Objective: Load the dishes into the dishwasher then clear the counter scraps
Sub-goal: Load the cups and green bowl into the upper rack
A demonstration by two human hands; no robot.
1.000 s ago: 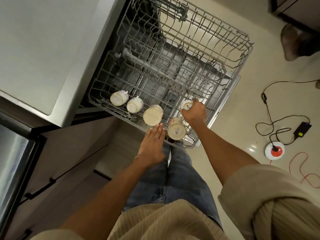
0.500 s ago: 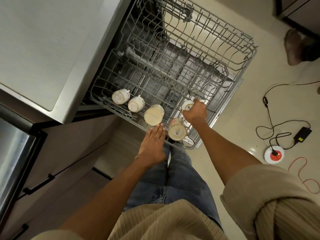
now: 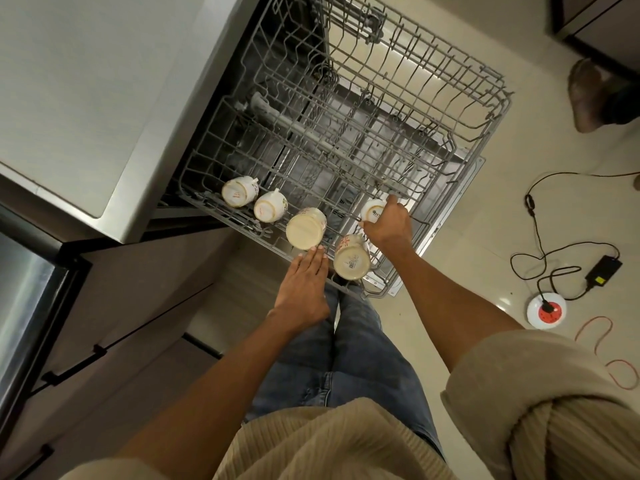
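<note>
Five cream ceramic mugs sit upside down in the grey wire upper rack (image 3: 478, 109) of the open dishwasher, which is pulled out over the pale floor. Four of them line the near-left edge: two small ones with printed sides (image 3: 239, 191) and (image 3: 269, 210), then a wider plain-bottomed one (image 3: 305, 228), then a tall one with a barcode sticker on its base (image 3: 351, 258). My right hand (image 3: 388, 225) is curled round the fifth mug (image 3: 372, 209), a white one with a dark logo, setting it in the rack just beyond the barcode mug. My left hand (image 3: 304, 285) is flat, fingers straight and together, its fingertips (image 3: 313, 252) at the rack's near rim just below the wide mug; whether they press the wire or only touch it I cannot tell.

I judge the loading only partly done: most of the rack is bare wire, and no counter scraps are in view. The risk is in the release. If I let the white mug go before it seats between the tines, it could tip against the barcode mug and chip. The rack could also roll away if my left hand lifts off.
</note>
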